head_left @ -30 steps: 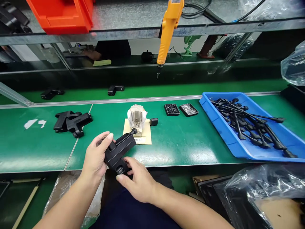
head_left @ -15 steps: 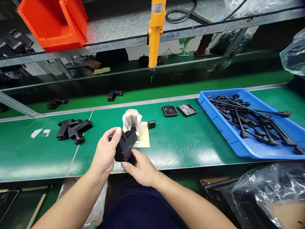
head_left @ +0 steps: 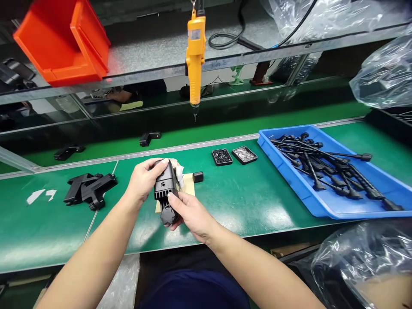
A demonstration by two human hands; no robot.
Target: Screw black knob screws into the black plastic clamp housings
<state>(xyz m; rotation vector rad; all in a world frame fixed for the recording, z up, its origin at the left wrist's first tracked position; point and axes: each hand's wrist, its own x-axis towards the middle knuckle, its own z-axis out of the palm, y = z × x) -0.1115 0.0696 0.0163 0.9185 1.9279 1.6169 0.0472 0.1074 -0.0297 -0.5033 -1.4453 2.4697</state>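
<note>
Between my two hands is a black plastic bracket [head_left: 165, 182] with a ribbed edge and a round knob [head_left: 168, 216] at its lower end. My left hand [head_left: 143, 179] is closed on its upper left side, thumb on top. Lower down, my right hand [head_left: 189, 214] grips it near the knob, thumb against the ribs. Behind it, partly hidden, a fixture wrapped in white material [head_left: 179, 172] stands on a yellow board [head_left: 189, 185]. A small black block [head_left: 198, 176] lies just right of the fixture.
A yellow electric screwdriver [head_left: 195, 64] hangs above the bench. Two small trays of screws [head_left: 222, 157] sit beside a blue bin [head_left: 313, 210] of black flexible rods. More black brackets [head_left: 90, 189] lie to the left. An orange bin [head_left: 77, 64] rests on the shelf; a co-worker's arm [head_left: 120, 95] shows behind.
Both hands have turned the bracket more upright, so its holed, ribbed face and knob now show. It covers more of the fixture. The camera view has shifted slightly.
</note>
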